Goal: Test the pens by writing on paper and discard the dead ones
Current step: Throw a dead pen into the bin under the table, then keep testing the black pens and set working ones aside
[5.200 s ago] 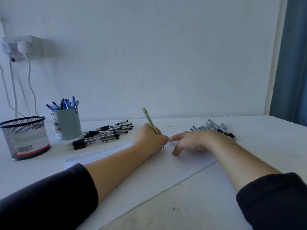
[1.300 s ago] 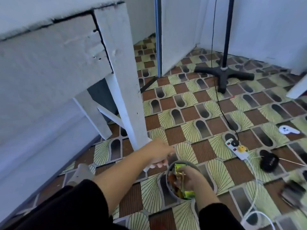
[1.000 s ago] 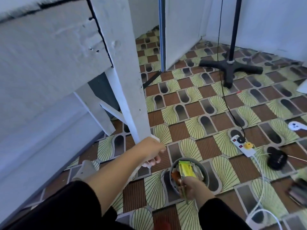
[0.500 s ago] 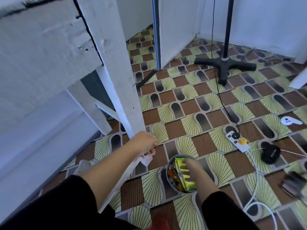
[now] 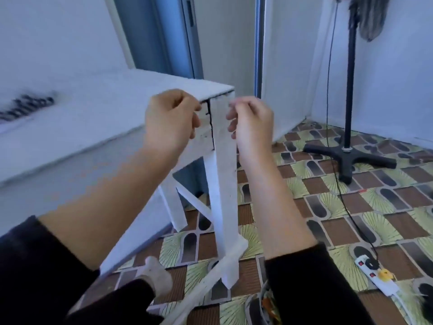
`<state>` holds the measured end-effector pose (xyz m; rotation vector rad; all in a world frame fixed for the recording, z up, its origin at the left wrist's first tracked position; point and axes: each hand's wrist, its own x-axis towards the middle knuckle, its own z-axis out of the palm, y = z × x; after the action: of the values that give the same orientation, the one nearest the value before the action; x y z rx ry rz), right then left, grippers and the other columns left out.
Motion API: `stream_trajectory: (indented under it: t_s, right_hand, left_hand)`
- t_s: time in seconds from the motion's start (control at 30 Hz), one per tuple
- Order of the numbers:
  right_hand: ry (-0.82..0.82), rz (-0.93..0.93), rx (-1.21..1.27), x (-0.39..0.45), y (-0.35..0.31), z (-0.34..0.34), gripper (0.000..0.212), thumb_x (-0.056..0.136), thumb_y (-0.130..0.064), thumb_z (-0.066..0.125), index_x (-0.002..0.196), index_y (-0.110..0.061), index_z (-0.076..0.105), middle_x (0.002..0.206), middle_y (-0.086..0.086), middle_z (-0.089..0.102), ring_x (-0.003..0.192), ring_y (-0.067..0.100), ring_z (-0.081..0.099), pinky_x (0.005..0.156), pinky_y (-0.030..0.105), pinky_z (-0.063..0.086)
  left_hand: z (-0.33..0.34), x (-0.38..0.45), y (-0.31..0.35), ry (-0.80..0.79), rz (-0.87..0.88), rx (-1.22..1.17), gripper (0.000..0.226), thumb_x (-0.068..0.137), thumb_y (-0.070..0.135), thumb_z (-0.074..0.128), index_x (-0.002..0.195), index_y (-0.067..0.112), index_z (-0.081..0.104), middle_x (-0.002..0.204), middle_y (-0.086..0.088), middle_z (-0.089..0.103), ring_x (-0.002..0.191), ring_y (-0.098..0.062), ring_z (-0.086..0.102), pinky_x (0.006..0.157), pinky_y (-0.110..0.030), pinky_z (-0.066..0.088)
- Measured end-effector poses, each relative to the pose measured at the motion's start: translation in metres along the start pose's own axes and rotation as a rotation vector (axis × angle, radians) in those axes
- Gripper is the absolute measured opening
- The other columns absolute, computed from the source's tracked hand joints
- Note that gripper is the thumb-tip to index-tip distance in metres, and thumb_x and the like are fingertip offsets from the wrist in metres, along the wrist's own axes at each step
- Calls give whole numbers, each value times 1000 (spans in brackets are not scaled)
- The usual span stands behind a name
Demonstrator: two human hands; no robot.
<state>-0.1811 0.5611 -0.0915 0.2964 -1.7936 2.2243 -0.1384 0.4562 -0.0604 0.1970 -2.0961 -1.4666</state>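
Note:
My left hand (image 5: pixel 171 120) and my right hand (image 5: pixel 250 123) are raised side by side in front of the corner of the white table (image 5: pixel 98 106). Both have loosely curled fingers and I see nothing in either. A blurred row of dark pens (image 5: pixel 25 106) lies on the table top at the far left. On the floor at the bottom edge, the round waste bin (image 5: pixel 257 308) with colourful wrappers inside is mostly hidden behind my right sleeve. The paper is out of view.
The white table leg (image 5: pixel 222 184) and its cross braces stand right behind my hands. On the patterned tile floor there is a black stand base (image 5: pixel 346 158) at right and a white power strip (image 5: pixel 375 275) with a black cable.
My head has lifted from the floor towards the table. My right hand came up out of the bin without the pen, and my left hand rose from beside the table leg.

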Motion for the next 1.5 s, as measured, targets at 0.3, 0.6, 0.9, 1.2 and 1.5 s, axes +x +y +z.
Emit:
stream_trajectory:
  t_s: [0.3,0.6,0.9,1.2,1.5]
  right_hand:
    - [-429,-216,6,-24,-81,150,26,90,-7,46,69,-18,57,62,-3,57,54,11,48,50,22,33]
    - [-1088,-281,-338,-75,-88,326,25,94,-14,44,98,3,61,86,15,64,64,20,47,58,27,36]
    - [-1498,-301,-656,-87,-80,420,23,91,-14,55,110,-8,65,94,0,57,88,18,51,78,25,39]
    - [-1385,-453,-707,-73,-25,437,17,86,-19,54,96,-31,59,116,-8,52,118,15,50,97,32,41]
    - [-1457,-343,-723,-72,-18,438,27,90,-8,50,99,-29,65,94,-9,59,89,10,53,72,20,38]
  left_hand:
    - [-162,15,49,333,-117,-122,20,83,6,48,67,8,60,44,0,52,40,-18,40,44,-21,31]
    - [-359,12,38,708,-178,134,18,82,5,48,67,8,58,55,-4,54,38,-14,39,45,-18,28]
    - [-494,26,-6,746,-422,573,19,90,3,52,73,11,58,75,-6,59,62,-19,52,51,-23,41]
    - [-506,45,-62,297,-679,1294,14,81,6,41,69,14,40,102,-16,61,98,-32,60,87,-40,49]
    - [-514,27,-62,407,-685,1340,16,77,14,48,90,14,57,87,-2,60,81,-21,55,72,-32,42]
